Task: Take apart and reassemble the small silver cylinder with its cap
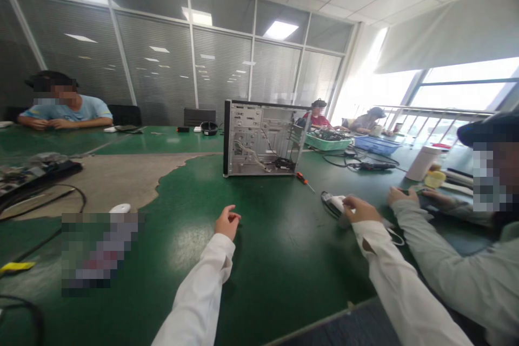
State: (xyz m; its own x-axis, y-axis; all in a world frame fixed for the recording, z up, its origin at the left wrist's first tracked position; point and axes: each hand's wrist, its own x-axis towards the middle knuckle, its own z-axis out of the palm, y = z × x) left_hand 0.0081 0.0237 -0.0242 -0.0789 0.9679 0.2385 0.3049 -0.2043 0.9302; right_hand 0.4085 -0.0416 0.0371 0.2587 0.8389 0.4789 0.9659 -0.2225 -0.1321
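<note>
One computer case (264,139), open-sided, silver, black-edged

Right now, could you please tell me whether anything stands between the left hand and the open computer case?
Nothing visible does; green tabletop lies between the left hand and the computer case.

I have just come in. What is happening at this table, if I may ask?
Someone in white sleeves has both hands over a green table. The left hand is loosely bent, with nothing visible in it. The right hand is at a pale item; whether it grips it is unclear. Ahead stands an open-sided computer case, with a screwdriver near its lower right corner. A co-worker sits at the right.
</note>
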